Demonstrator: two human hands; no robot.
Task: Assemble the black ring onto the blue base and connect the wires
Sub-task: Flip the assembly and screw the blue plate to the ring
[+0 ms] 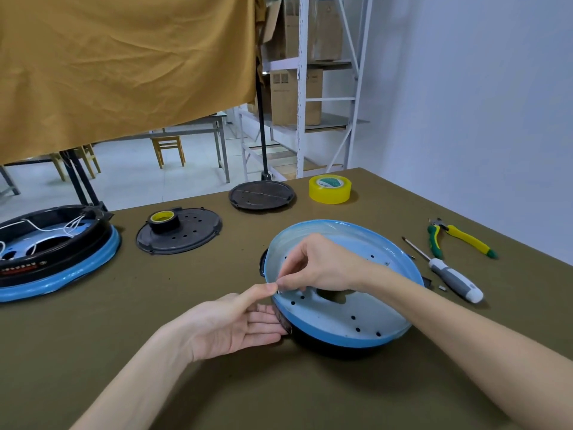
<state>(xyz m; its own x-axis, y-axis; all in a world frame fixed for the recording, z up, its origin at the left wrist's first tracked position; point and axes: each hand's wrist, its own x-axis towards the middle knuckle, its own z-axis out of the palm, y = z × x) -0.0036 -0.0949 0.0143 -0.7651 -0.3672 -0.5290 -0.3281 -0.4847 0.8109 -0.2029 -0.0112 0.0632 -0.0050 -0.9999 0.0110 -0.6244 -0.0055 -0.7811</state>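
The blue base (pixel 356 311), a pale blue dish with several small holes and a central opening, lies tilted on top of the black ring (pixel 325 346) at the table's middle right. My left hand (pixel 229 324) is at its left side: the thumb touches the rim and the straight fingers lie against the ring's wall. My right hand (pixel 319 265) reaches over the dish with curled fingers and pinches something small at the left rim, next to my left thumb. What it is I cannot make out.
A second blue and black assembly (pixel 55 274) with white wires (pixel 46 226) sits far left. Behind are a black disc (pixel 192 240) carrying a tape roll (pixel 163 220), another black disc (pixel 262 195) and yellow tape (pixel 330 189). Pliers (pixel 459 237) and a screwdriver (pixel 449 274) lie right.
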